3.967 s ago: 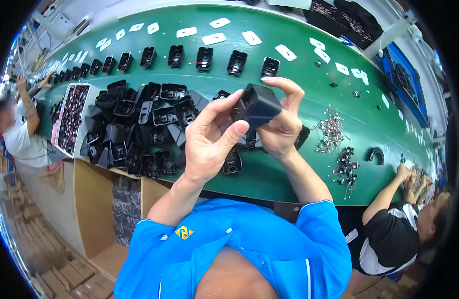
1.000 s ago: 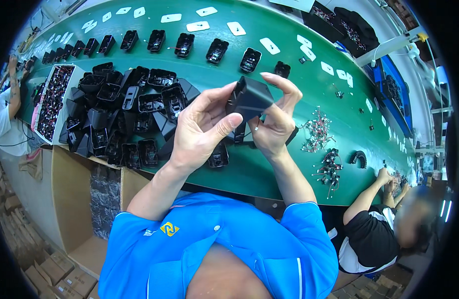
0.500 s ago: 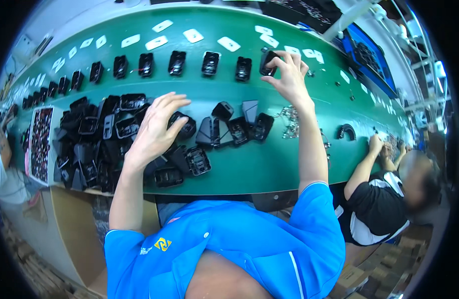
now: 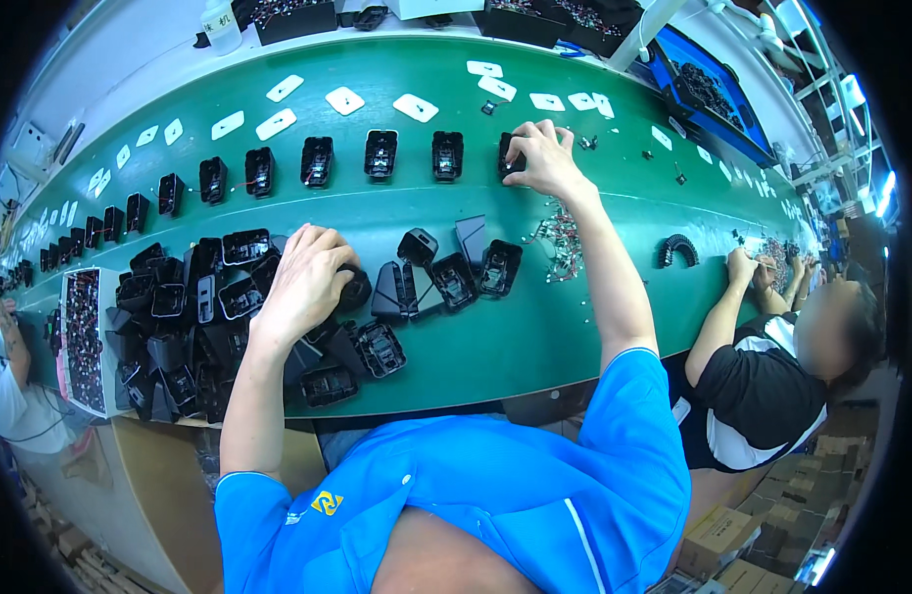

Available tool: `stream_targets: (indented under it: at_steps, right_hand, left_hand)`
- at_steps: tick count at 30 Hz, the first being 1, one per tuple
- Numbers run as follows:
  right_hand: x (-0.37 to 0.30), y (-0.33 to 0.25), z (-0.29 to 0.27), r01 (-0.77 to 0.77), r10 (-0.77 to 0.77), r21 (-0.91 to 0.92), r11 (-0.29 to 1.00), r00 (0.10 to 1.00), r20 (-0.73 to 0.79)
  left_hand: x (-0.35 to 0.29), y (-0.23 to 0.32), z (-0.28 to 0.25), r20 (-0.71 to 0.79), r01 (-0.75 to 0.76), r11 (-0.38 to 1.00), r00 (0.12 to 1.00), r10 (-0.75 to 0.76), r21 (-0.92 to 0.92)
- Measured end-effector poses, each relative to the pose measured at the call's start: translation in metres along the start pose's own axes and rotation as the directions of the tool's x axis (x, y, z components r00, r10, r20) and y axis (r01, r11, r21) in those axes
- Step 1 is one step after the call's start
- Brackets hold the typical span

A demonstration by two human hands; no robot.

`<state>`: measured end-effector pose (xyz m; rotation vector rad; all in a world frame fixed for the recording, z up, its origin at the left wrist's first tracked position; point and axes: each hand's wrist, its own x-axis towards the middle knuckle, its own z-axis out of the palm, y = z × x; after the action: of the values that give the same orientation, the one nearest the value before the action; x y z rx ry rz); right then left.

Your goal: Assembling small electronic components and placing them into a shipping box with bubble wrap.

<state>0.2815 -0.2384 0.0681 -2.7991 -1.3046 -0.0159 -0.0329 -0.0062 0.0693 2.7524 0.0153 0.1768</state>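
My right hand [image 4: 547,161] is closed, thumb and fingers around the sides of a black plastic housing [image 4: 506,156]. This housing stands at the right end of a row of open black housings [image 4: 447,156] on the green table. My left hand [image 4: 305,277] is curled down over the right side of a heap of black housings [image 4: 193,327]. Its thumb and fingers close on one black housing [image 4: 355,289], mostly hidden under the palm. Right of it lie several loose housings [image 4: 454,281], some open side up.
White cards [image 4: 415,108] lie behind the row. A white box [image 4: 83,337] of small parts stands left of the heap. Thin wired parts [image 4: 560,241] are strewn near my right forearm. A blue tray [image 4: 708,94] sits at the back right; a co-worker [image 4: 758,381] sits at right.
My right hand has set its housing down to the row's right end, still gripping it. My left hand has closed from spread fingers onto the heap. The whole view has tilted slightly.
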Motion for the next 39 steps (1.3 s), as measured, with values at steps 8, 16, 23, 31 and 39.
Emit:
stream_targets:
  at_steps: [8,16,23,31,39]
  right_hand:
    - [0.006,-0.002,-0.012,0.096,-0.098,-0.059,0.994,0.995,-0.033]
    - [0.104,0.033,0.005,-0.298,0.345,0.449,0.842,0.938,-0.025]
    - [0.093,-0.026,-0.018,-0.068,0.19,0.587,0.807,0.97,-0.149]
    - [-0.046,-0.166,-0.06,0.614,-0.253,0.517,0.597,0.755,-0.605]
    - [-0.109,-0.226,-0.028,0.707,-0.397,0.509,0.491,0.701,-0.592]
  left_hand:
    - [0.009,-0.01,-0.001,-0.083,-0.036,0.999,0.996,0.036,-0.01]
    - [0.002,0.029,-0.018,-0.062,-0.014,0.13,0.924,-0.378,-0.991]
    - [-0.015,0.03,-0.001,-0.013,-0.191,-0.578,0.954,-0.298,-0.794]
    - [0.002,0.046,0.0,0.226,-0.38,-0.726,0.779,-0.585,-0.573]
    - [-0.013,0.048,0.005,0.145,-0.364,-0.864,0.89,-0.433,-0.348]
